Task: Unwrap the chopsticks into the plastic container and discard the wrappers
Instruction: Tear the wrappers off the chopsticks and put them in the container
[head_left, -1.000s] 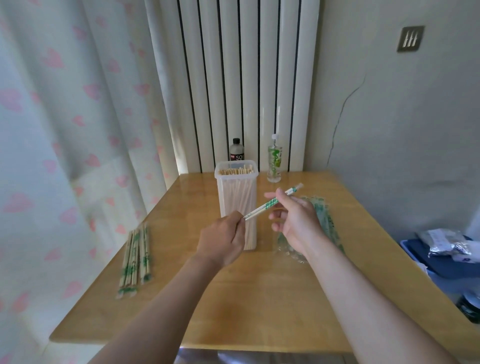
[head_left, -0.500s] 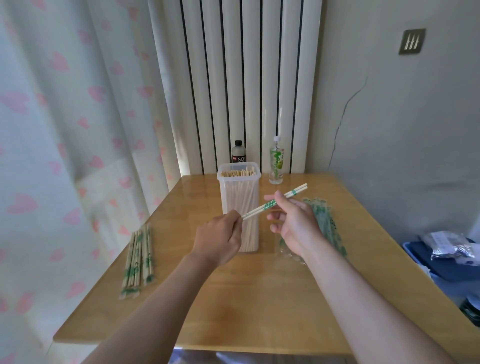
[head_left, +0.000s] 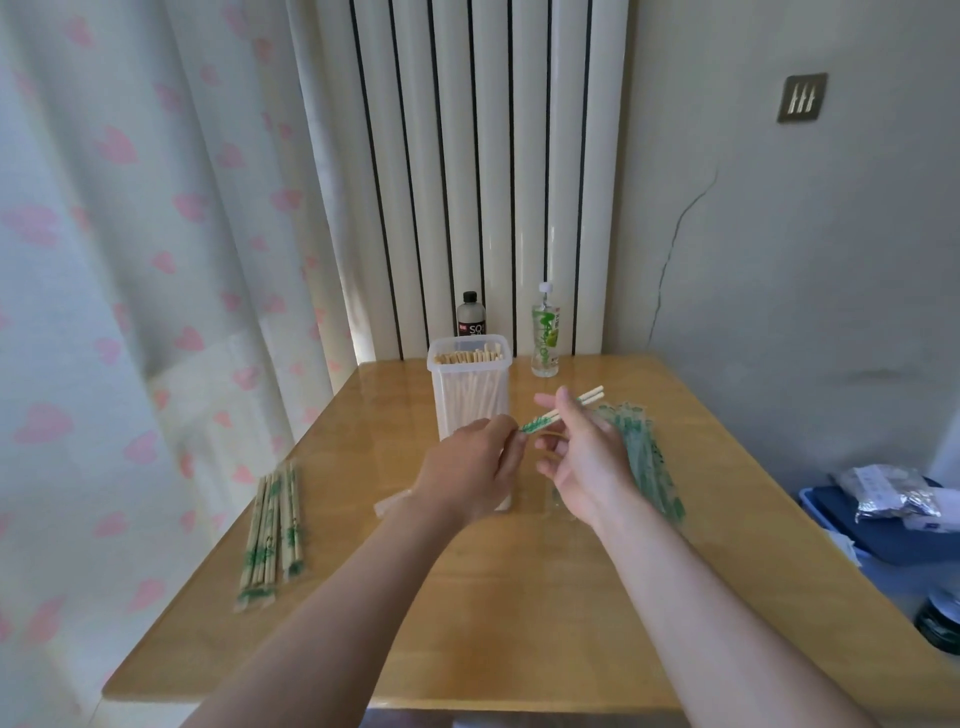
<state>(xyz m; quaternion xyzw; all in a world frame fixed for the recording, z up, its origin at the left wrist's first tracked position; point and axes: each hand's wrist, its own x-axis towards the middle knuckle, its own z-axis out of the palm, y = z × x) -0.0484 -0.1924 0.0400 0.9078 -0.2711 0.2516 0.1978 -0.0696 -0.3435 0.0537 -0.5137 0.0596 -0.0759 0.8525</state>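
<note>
A tall clear plastic container full of bare chopsticks stands at the table's middle back. In front of it my right hand pinches a pair of chopsticks whose bare ends stick out up and to the right. My left hand pinches the green-printed wrapper still on the pair's near end. A row of wrapped chopsticks lies near the table's left edge. A heap of green-printed wrappers lies to the right, partly behind my right hand.
A dark bottle and a green-labelled bottle stand at the back of the wooden table, against the radiator. A curtain hangs on the left. A blue box with packets sits low on the right.
The wrapper has slid toward my left hand, baring more of the chopsticks' far ends. My hands have come closer together. The camera has tilted slightly.
</note>
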